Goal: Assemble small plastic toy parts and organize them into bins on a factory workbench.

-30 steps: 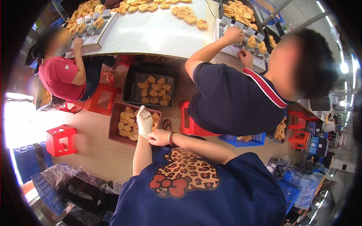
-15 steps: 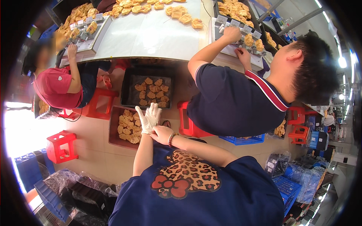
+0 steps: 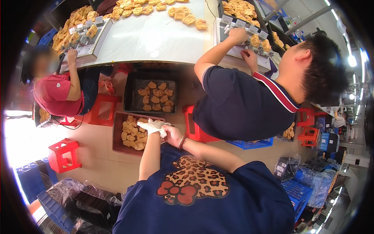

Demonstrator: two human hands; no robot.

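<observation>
- A thin, wrinkled white glove (image 3: pixel 152 127) is worn on the left hand (image 3: pixel 148 125), seen over a reddish-brown rectangular bin (image 3: pixel 116 134) filled with tan, rough-edged pieces (image 3: pixel 130 136).
- The gloved fingers are pointed left; how far they are spread cannot be told.
- The glove's cuff is pinched by the bare right hand (image 3: pixel 173 136), its fingers curled closed at the left wrist.
- The right wrist is circled by a dark-red beaded bracelet (image 3: pixel 182 142).
- A leopard-print patch (image 3: pixel 198 177) is borne on navy cloth.
</observation>
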